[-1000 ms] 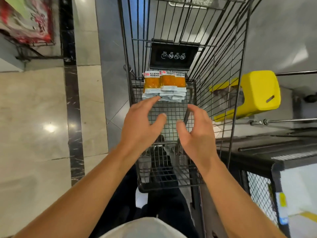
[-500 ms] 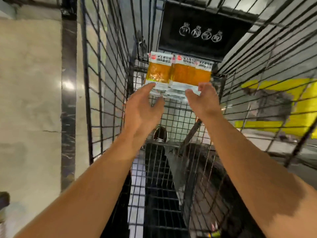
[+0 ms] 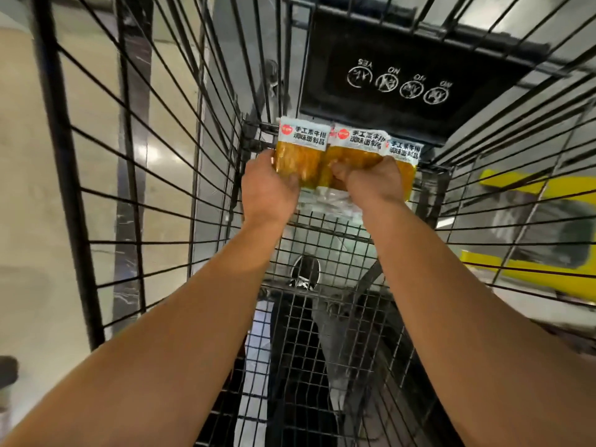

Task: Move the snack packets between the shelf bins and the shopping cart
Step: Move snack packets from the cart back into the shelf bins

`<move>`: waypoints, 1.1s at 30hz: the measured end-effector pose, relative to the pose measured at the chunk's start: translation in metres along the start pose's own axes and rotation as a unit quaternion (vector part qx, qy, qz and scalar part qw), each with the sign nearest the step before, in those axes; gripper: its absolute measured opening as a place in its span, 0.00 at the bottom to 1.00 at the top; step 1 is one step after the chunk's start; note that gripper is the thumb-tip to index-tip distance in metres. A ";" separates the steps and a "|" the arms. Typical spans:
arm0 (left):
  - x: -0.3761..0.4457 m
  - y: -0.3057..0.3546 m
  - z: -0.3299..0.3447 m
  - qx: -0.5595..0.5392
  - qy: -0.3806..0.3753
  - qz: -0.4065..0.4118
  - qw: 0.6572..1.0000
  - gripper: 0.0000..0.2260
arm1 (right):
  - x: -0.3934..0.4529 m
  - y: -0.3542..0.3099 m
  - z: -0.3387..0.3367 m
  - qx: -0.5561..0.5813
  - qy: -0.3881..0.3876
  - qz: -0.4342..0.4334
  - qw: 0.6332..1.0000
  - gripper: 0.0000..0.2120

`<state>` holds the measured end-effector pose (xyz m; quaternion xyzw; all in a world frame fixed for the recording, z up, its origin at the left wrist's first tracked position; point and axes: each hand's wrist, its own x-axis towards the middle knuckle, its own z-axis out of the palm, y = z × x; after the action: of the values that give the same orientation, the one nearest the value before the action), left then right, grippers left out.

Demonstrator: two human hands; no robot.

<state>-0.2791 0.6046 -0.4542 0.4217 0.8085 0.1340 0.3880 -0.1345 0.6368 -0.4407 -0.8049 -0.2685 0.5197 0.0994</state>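
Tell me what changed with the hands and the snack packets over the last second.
Both hands reached forward into the cart: the left hand and right hand, open and apart before, now grip the snack packets. The packets remain at the cart's far end, below the black panel.

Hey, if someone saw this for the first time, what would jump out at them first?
Probably the orange snack packets at the far end of the black wire shopping cart, with the left hand and right hand both gripping them. Next, the black placard with white circled symbols above them, and the yellow stool outside the cart's right side.
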 end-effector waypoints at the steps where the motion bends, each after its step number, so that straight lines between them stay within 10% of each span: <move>1: 0.003 -0.001 0.001 -0.002 -0.007 -0.008 1.000 0.10 | -0.001 0.001 -0.001 0.007 0.003 -0.001 1.000 0.25; 33: -0.040 0.001 -0.017 -0.154 -0.024 -0.095 0.983 0.18 | -0.067 0.072 -0.031 0.146 0.034 -0.020 0.988 0.28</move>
<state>-0.2777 0.5752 -0.4219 0.2811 0.8053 0.2089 0.4783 -0.1047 0.5446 -0.4059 -0.7936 -0.2019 0.5235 0.2352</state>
